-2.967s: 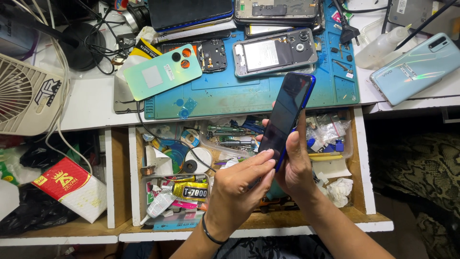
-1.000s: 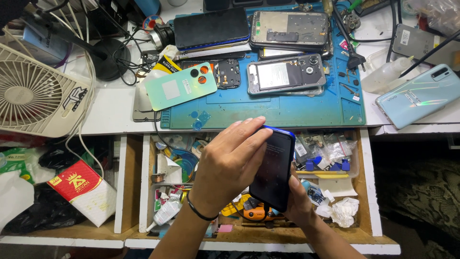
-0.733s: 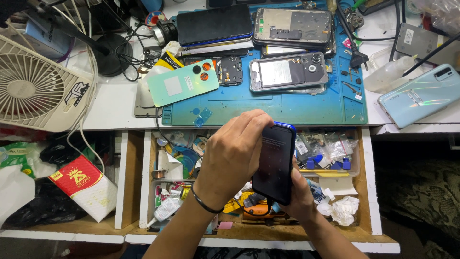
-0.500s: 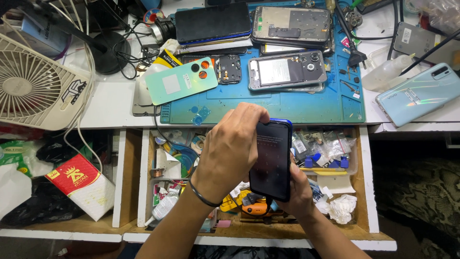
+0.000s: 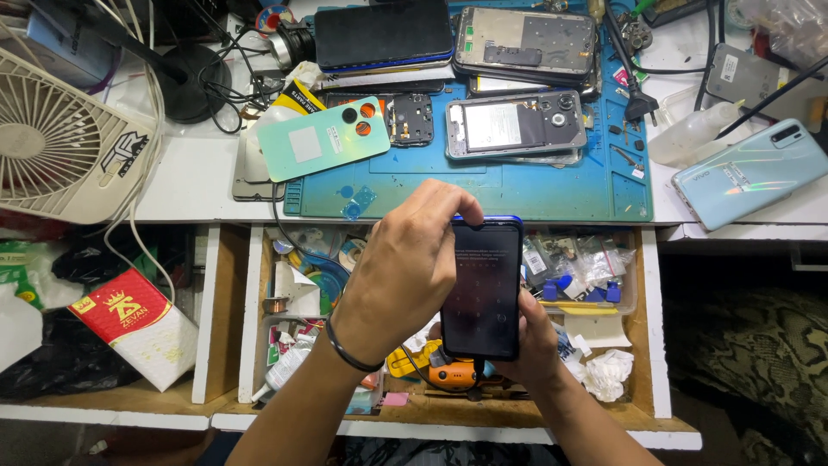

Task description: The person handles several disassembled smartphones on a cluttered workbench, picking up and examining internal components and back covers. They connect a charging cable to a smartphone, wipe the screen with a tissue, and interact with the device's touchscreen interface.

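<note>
A dark smartphone with a blue rim (image 5: 485, 289) is held upright over the open drawer (image 5: 651, 328), its screen dimly lit and facing me. My right hand (image 5: 536, 343) cradles it from behind and below. My left hand (image 5: 405, 267) lies over the phone's left edge, fingers curled at its top left corner. A thin black band circles my left wrist.
On the blue work mat (image 5: 552, 185) lie an opened phone body (image 5: 515, 127), a mint back cover (image 5: 323, 138), a black phone (image 5: 384, 34) and a bare frame (image 5: 526, 41). A pale blue phone (image 5: 749, 173) lies right, a white fan (image 5: 60, 142) left. The drawer holds cluttered small parts.
The phone has turned from edge-on and tilted to face-on, and its screen now shows faintly. My left hand has moved from the lower part to the phone's top left corner.
</note>
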